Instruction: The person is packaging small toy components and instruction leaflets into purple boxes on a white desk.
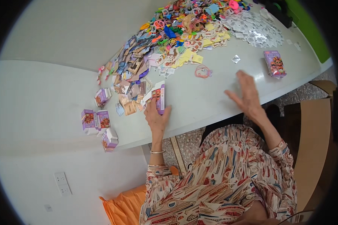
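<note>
My left hand (156, 117) grips the lower part of a small purple cardboard box (162, 98), thumb on its right side and fingers over its left. The box's white end flaps stick out open at the top. To the right, my right hand (248, 95) has its fingers apart above the table and holds nothing. A small silvery packet (236, 59) lies just beyond its fingertips. Farther left is a loop of thin pink cord (203, 71), perhaps a bracelet. Another purple box (275, 64) with cartoon figures rests at the right.
Along the back of the white table (191, 101) spread heaps of colourful plastic trinkets (172, 32), pale cards (187, 58), brownish cards (133, 67) and silvery packets (257, 32). Several purple boxes (104, 119) sit at the left end. A cardboard carton (313, 138) stands beside me at the right.
</note>
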`<control>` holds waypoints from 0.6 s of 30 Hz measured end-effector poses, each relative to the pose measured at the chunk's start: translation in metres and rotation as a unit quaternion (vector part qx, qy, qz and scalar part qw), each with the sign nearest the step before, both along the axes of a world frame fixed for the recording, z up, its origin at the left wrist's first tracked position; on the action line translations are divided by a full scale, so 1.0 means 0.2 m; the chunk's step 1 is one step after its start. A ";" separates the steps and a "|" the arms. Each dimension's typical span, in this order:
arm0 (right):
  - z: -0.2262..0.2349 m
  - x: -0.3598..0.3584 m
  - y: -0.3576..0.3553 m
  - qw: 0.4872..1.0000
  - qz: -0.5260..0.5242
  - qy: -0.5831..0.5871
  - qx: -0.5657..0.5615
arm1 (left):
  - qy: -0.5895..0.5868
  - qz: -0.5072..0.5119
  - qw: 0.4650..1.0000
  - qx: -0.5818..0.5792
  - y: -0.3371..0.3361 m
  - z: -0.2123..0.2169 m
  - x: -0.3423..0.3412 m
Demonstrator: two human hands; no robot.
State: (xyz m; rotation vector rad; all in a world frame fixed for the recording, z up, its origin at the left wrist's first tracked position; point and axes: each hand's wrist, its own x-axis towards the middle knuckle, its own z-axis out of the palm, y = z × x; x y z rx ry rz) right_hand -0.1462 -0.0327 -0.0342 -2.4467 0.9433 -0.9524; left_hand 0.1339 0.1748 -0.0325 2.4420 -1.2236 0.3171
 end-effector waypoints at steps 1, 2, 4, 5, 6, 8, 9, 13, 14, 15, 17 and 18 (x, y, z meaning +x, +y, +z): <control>0.01 0.03 0.06 0.997 0.033 -0.017 0.063 | 0.112 0.004 0.994 -0.002 0.00 0.02 0.04; 0.01 0.06 0.11 0.985 0.077 -0.016 0.154 | 0.222 0.009 0.975 -0.004 0.00 0.02 0.05; 0.08 0.12 0.16 0.921 0.150 -0.011 0.359 | 0.041 -0.019 0.999 -0.028 -0.08 0.06 -0.02; 0.14 0.15 0.17 0.863 0.185 -0.010 0.470 | -0.142 -0.034 0.988 -0.057 -0.13 0.09 -0.06; 0.15 0.19 0.18 0.866 0.174 -0.015 0.468 | -0.191 -0.063 0.976 -0.083 -0.19 0.13 -0.14; 0.11 0.24 0.20 0.754 0.189 -0.143 0.613 | -0.146 -0.188 0.963 -0.125 -0.29 0.14 -0.32; 0.10 0.25 0.21 0.756 0.189 -0.146 0.609 | -0.099 -0.246 0.956 -0.121 -0.32 0.17 -0.43; -0.04 0.20 0.09 0.769 0.182 -0.320 0.522 | 0.078 -0.352 0.927 -0.099 -0.41 0.21 -0.66; -0.04 0.16 0.05 0.756 0.175 -0.331 0.537 | 0.114 -0.345 0.923 -0.124 -0.41 0.19 -0.64; -0.04 0.10 0.01 0.742 0.165 -0.343 0.551 | 0.120 -0.353 0.919 -0.124 -0.44 0.18 -0.62; -0.02 0.00 -0.09 0.751 0.179 -0.288 0.567 | 0.335 -0.219 0.904 -0.152 -0.51 0.20 -0.58; 0.00 -0.01 -0.11 0.739 0.202 -0.263 0.587 | 0.424 -0.233 0.859 -0.166 -0.55 0.18 -0.56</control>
